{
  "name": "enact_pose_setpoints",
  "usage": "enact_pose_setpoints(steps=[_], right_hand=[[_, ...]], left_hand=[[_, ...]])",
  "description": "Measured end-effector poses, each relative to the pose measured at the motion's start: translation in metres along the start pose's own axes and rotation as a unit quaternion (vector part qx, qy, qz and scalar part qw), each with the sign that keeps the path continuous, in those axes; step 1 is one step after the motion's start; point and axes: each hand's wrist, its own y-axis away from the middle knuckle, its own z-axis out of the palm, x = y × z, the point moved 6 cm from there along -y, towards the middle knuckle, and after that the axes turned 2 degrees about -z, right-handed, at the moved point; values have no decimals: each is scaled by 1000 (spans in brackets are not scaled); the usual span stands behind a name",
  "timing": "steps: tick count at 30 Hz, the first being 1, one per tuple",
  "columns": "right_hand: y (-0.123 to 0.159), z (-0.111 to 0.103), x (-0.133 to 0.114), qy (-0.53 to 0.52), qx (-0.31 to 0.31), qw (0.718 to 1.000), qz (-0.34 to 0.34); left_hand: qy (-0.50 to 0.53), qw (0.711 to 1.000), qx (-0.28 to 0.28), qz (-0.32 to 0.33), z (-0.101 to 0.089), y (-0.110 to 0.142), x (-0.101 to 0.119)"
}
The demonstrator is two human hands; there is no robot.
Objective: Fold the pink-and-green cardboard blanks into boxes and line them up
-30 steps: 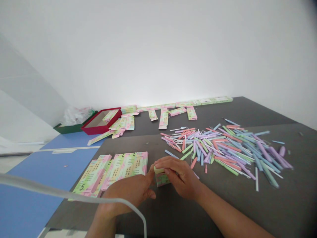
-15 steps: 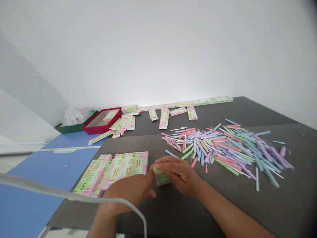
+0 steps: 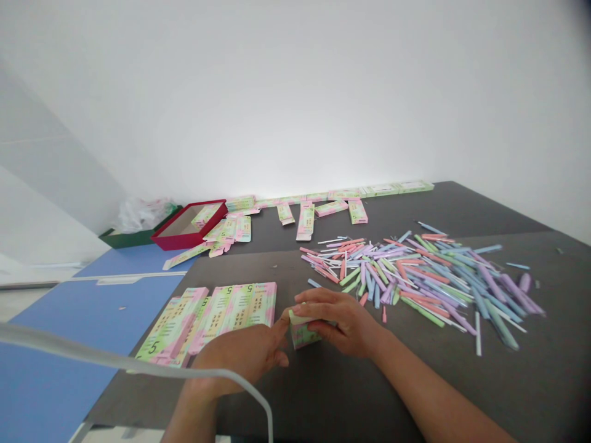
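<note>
Between my hands a small green-and-pink cardboard box (image 3: 303, 335) stands upright on the dark table, its pale flap showing at the top. My left hand (image 3: 244, 355) grips it from the left, fingers against its side and thumb low in front. From the right, my right hand (image 3: 341, 320) curls over the top, its fingertips at the flap and partly hiding the box. Left of the box lie several printed boxes (image 3: 233, 314) in a row, marked with a 5. To the right spreads a pile of pastel plastic sticks (image 3: 397, 271).
Flat cartons (image 3: 228, 231) and more boxes (image 3: 306, 220) lie toward the wall. A red tray (image 3: 178, 243) and a green tray (image 3: 133, 240) with a plastic bag (image 3: 143, 214) sit at the back left. A white cable (image 3: 115, 362) crosses the foreground. Blue panels (image 3: 92, 320) border the table.
The fingers of my right hand have shifted slightly at the top of the box, and a bit more of the flap shows. My left hand stays almost still.
</note>
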Motion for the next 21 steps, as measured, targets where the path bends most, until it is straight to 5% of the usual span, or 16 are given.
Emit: enact_pose_setpoints(steps=[21], right_hand=[[4,7,-3,116,-8,993,1]], left_hand=[[-24,1000,6,-7,-5,0,0]])
